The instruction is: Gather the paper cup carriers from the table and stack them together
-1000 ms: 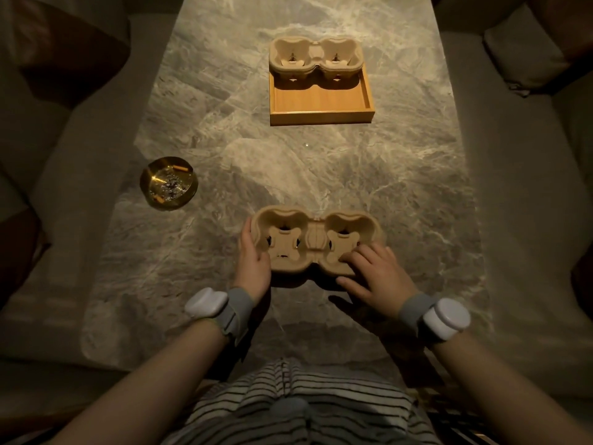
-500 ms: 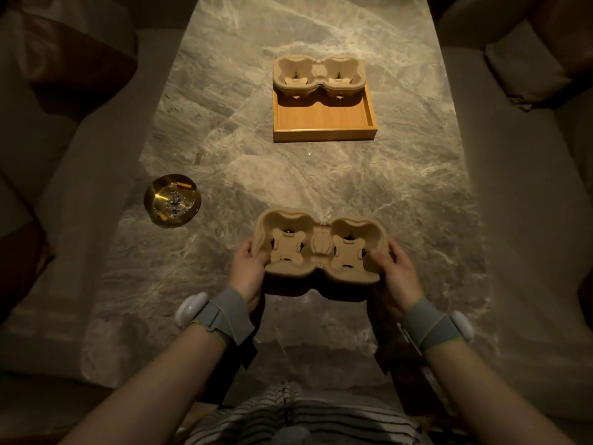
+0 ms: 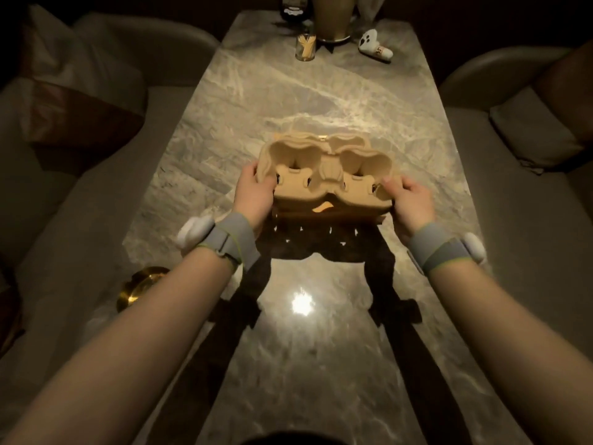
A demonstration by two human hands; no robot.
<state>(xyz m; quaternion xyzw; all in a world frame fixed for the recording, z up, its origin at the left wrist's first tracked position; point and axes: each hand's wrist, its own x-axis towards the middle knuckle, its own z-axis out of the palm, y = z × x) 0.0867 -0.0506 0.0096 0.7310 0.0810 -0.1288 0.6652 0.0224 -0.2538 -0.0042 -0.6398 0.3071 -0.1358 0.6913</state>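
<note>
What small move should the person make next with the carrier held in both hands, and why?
Probably lower the held carrier straight down so its cups nest into the second carrier peeking out behind it over the wooden tray. The left hand and right hand grip its ends, and it looks not yet seated.

Both hands, the left (image 3: 253, 194) and the right (image 3: 412, 203), are gripping the ends of a carrier (image 3: 327, 175), and it is blocking the middle of the tabletop (image 3: 321, 364). A second carrier (image 3: 348, 143) and a wooden tray (image 3: 327, 216) are sitting just behind and under it. Near the left forearm, a brass ashtray (image 3: 141, 287) is standing at the table edge. At the far end, a toothpick jar (image 3: 305, 48), a gold vase (image 3: 332, 17) and a white figure (image 3: 375, 46) are standing close together. Between the carriers and that group, the marble is lying open. The near tabletop between the forearms is also lying open.
</note>
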